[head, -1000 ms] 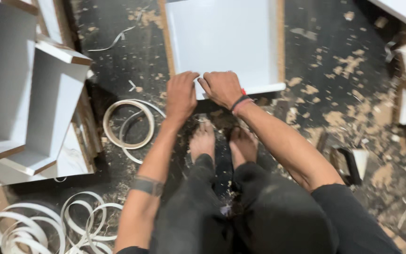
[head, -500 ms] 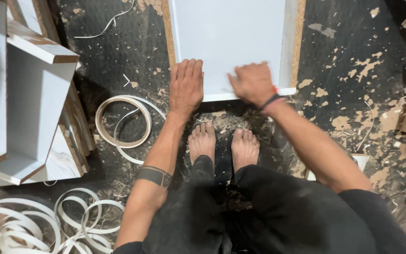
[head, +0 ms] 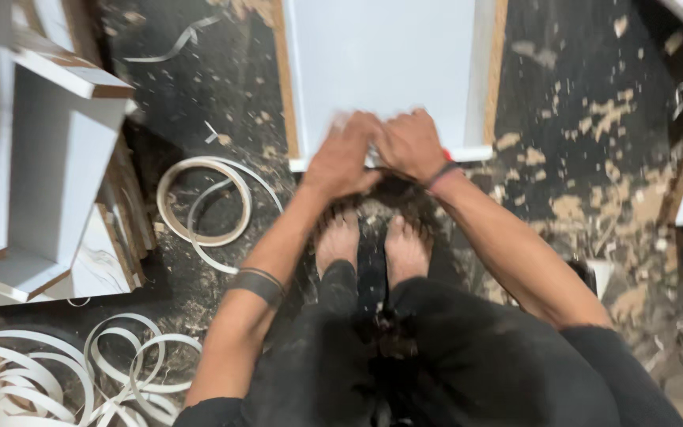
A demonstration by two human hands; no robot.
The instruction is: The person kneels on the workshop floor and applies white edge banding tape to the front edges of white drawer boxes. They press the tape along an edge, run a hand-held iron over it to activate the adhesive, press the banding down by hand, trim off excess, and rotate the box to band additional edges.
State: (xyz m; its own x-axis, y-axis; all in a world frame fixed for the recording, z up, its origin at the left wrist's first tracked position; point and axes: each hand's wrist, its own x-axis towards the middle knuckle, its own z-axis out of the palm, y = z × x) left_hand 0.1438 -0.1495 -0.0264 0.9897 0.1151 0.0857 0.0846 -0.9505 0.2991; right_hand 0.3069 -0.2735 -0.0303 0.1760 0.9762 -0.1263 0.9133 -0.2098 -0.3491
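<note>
panel (head: 389, 63): white face, light brown raw edges
floor (head: 579, 95): black, speckled with tan sawdust
edge-band coils (head: 203, 202): white
cabinet boxes (head: 49, 158): white, brown edges
trousers (head: 436, 356): black
right wrist band (head: 442, 174): dark, with a red part

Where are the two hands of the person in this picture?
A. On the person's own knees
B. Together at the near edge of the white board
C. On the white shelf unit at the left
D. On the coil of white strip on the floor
B: the left hand and the right hand sit side by side at the near edge of the white board, far from the coil of white strip.
</note>
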